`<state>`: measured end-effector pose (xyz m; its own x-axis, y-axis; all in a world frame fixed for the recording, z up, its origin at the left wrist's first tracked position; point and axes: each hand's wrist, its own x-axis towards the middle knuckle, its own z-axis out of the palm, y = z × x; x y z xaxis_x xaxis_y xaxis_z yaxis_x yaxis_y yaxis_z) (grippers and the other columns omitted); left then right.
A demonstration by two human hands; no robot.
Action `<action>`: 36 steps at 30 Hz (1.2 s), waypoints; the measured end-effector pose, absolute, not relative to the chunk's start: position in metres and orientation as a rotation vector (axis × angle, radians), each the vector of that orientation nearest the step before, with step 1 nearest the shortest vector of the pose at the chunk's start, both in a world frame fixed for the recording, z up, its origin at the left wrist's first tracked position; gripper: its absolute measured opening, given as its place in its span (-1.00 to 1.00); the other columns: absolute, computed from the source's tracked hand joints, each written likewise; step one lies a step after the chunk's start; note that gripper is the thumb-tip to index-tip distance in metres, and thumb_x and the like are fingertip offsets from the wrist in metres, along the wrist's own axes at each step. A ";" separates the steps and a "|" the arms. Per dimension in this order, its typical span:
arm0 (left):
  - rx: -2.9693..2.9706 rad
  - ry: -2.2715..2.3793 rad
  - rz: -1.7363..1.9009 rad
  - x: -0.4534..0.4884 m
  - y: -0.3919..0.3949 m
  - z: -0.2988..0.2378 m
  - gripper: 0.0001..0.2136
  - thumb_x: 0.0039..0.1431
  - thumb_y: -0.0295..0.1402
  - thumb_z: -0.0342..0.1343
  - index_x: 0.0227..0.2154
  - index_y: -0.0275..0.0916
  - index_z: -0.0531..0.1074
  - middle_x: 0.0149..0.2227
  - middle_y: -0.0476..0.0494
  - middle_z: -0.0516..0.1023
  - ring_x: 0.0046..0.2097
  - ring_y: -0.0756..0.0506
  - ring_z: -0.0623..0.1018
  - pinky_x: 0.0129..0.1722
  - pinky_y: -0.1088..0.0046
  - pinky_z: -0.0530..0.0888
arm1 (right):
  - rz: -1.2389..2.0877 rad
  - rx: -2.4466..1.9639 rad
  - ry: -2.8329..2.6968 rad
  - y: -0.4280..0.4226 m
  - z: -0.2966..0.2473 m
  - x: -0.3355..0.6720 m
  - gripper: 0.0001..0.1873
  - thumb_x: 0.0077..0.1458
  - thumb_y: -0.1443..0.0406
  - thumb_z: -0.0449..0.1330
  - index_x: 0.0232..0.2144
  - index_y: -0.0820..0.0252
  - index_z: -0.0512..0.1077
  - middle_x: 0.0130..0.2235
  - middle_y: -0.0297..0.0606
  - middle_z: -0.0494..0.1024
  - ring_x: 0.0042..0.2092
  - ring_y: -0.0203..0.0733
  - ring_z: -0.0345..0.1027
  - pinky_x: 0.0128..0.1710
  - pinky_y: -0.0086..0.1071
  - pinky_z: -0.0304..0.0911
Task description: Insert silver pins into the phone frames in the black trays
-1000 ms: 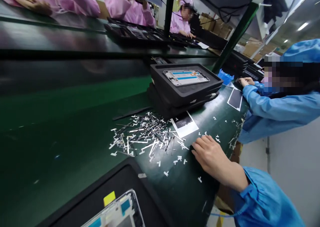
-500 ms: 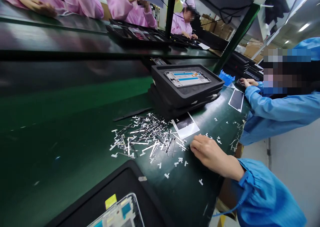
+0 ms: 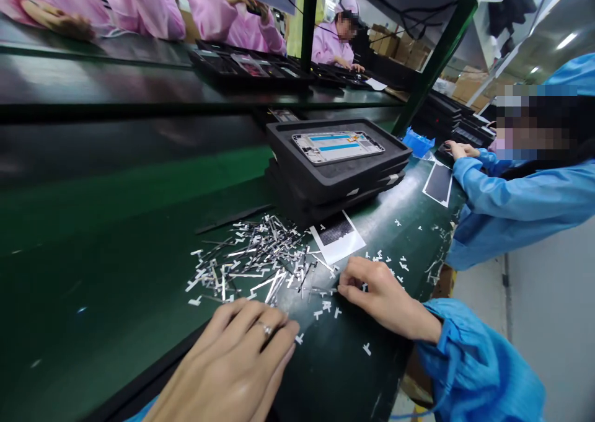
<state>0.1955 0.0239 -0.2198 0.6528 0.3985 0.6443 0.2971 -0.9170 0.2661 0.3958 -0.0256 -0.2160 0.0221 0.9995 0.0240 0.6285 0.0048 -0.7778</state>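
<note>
My right hand [image 3: 385, 298] is closed in a pinch low over the green bench. A thin strip [image 3: 320, 290] runs to its fingertips. To its left lies a loose pile of narrow black-and-silver strips [image 3: 260, 248] with white tabs. My left hand [image 3: 242, 354], a ring on one finger, is at the bottom, in front of the pile. Its fingers are bent, thumb and forefinger close together; anything between them is hidden. Beneath it shows the edge of a black tray [image 3: 139, 382]. A printed white sheet [image 3: 344, 248] lies just beyond my right hand.
Stacked black foam trays [image 3: 320, 180] stand behind the pile, a phone frame [image 3: 337, 146] in the top one. Small white tabs [image 3: 367, 349] lie scattered on the green bench [image 3: 116, 267]. A co-worker in blue [image 3: 525, 186] works at right. People in pink sit beyond the raised shelf [image 3: 116, 59].
My left hand has come into view from below, covering the near tray and its phone frame. My right hand has shifted slightly left and down; a strip now shows at its fingertips.
</note>
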 end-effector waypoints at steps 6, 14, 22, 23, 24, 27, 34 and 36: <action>3.041 0.360 1.155 0.222 0.031 -0.213 -0.74 0.14 -0.58 -0.18 -0.28 -0.38 0.42 -0.24 -0.19 0.50 -0.15 -0.20 0.39 -0.11 0.16 0.22 | 1.219 -1.441 -1.189 -0.031 -0.205 0.385 -0.81 -0.09 0.23 0.14 -0.58 0.24 0.32 -0.56 -0.39 0.31 -0.48 -0.36 0.15 -0.46 -0.48 0.07; 2.754 0.410 1.103 0.219 0.028 -0.206 -0.71 0.16 -0.56 -0.25 -0.38 -0.28 0.40 -0.49 -0.05 0.46 -0.41 -0.04 0.40 -0.24 0.30 0.31 | 1.390 -1.158 -0.941 -0.036 -0.203 0.372 -0.77 -0.10 0.19 0.20 -0.58 0.27 0.34 -0.58 -0.35 0.34 -0.53 -0.39 0.19 -0.50 -0.49 0.12; 2.139 0.648 0.348 0.192 0.032 -0.184 -0.71 0.19 -0.31 -0.18 -0.57 -0.16 0.36 -0.54 0.13 0.46 -0.45 0.06 0.46 -0.44 0.62 0.37 | 1.134 -1.177 -1.194 -0.041 -0.191 0.353 -0.90 0.01 0.31 0.17 -0.37 0.22 0.41 -0.42 -0.35 0.40 -0.36 -0.34 0.24 -0.32 -0.47 0.14; 2.114 0.672 0.331 0.188 0.029 -0.185 -0.69 0.18 -0.29 -0.19 -0.59 -0.16 0.35 -0.56 0.13 0.45 -0.45 0.06 0.45 -0.45 0.61 0.35 | 1.087 -1.191 -1.266 -0.041 -0.189 0.350 -0.93 0.01 0.33 0.16 -0.39 0.22 0.41 -0.43 -0.37 0.39 -0.36 -0.35 0.23 -0.32 -0.48 0.13; 2.103 0.700 0.342 0.185 0.027 -0.186 -0.68 0.18 -0.28 -0.19 -0.61 -0.17 0.34 -0.58 0.13 0.43 -0.46 0.05 0.44 -0.45 0.59 0.34 | 1.047 -1.204 -1.328 -0.041 -0.187 0.347 -0.95 0.02 0.35 0.15 -0.43 0.23 0.41 -0.45 -0.38 0.37 -0.37 -0.36 0.22 -0.33 -0.49 0.12; 2.168 0.762 0.535 0.173 0.019 -0.187 -0.70 0.18 -0.32 -0.18 -0.60 -0.16 0.33 -0.61 0.14 0.41 -0.50 0.07 0.42 -0.50 0.61 0.32 | 1.030 -1.240 -1.379 -0.040 -0.186 0.337 -0.91 0.01 0.37 0.14 -0.51 0.24 0.39 -0.49 -0.41 0.34 -0.41 -0.39 0.19 -0.37 -0.52 0.10; 2.857 0.714 0.882 0.138 0.010 -0.182 -0.79 0.10 -0.53 -0.19 -0.51 -0.19 0.31 -0.58 0.10 0.40 -0.52 0.02 0.35 -0.30 0.37 0.26 | 1.343 -1.221 -1.296 -0.033 -0.186 0.308 -0.89 0.00 0.35 0.14 -0.54 0.23 0.37 -0.52 -0.42 0.34 -0.43 -0.38 0.19 -0.40 -0.52 0.10; 2.897 0.720 0.853 0.125 0.009 -0.184 -0.80 0.10 -0.53 -0.18 -0.46 -0.19 0.32 -0.56 0.10 0.40 -0.51 0.01 0.34 -0.29 0.36 0.24 | 1.159 -1.283 -1.455 -0.034 -0.185 0.300 -0.86 0.04 0.35 0.11 -0.54 0.22 0.35 -0.51 -0.41 0.32 -0.43 -0.38 0.19 -0.41 -0.52 0.10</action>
<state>0.1251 0.0091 -0.1837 0.7414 0.4428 0.5042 0.4224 -0.8918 0.1621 0.3004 -0.0340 -0.1852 -0.1088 0.9938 0.0207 0.2017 0.0425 -0.9785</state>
